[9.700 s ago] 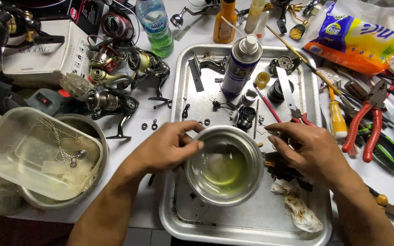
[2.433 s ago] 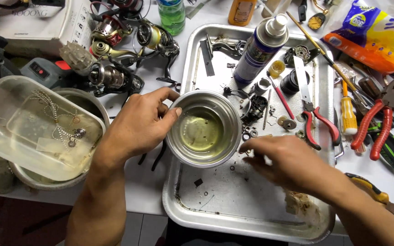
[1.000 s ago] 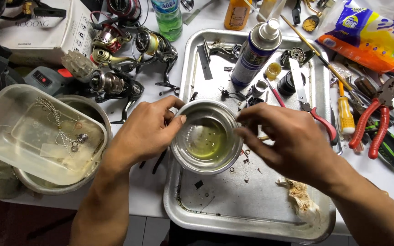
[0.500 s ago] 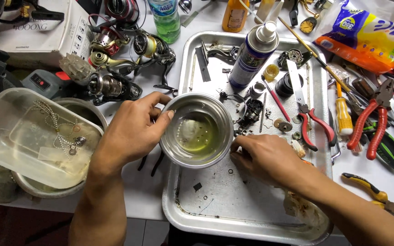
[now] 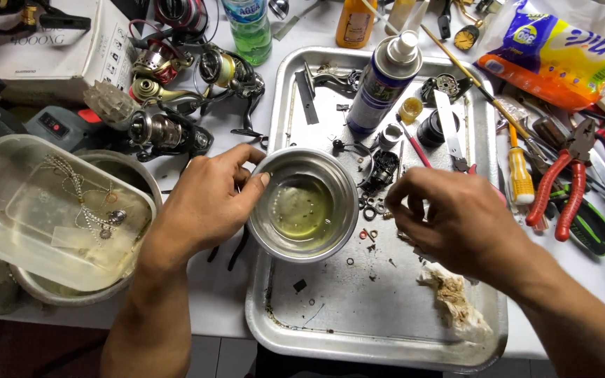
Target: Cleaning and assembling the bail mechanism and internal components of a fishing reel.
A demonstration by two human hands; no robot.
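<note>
- Left hand point(image 5: 201, 203): we grip the steel bowl point(image 5: 304, 204) at its left rim, thumb over the edge, fingers wrapped and closed on the wall
- Steel bowl: sits at the metal tray's point(image 5: 379, 329) left edge, yellowish liquid inside
- Right hand point(image 5: 456, 220): fingertips bunched together just right of the bowl, above small rings point(image 5: 369, 234); whether they pinch one we cannot tell
- Step, as we judge it: rinsing small parts; next calls for a steady carry over the rim
- Spray can point(image 5: 379, 84): upright at the tray's far edge
</note>
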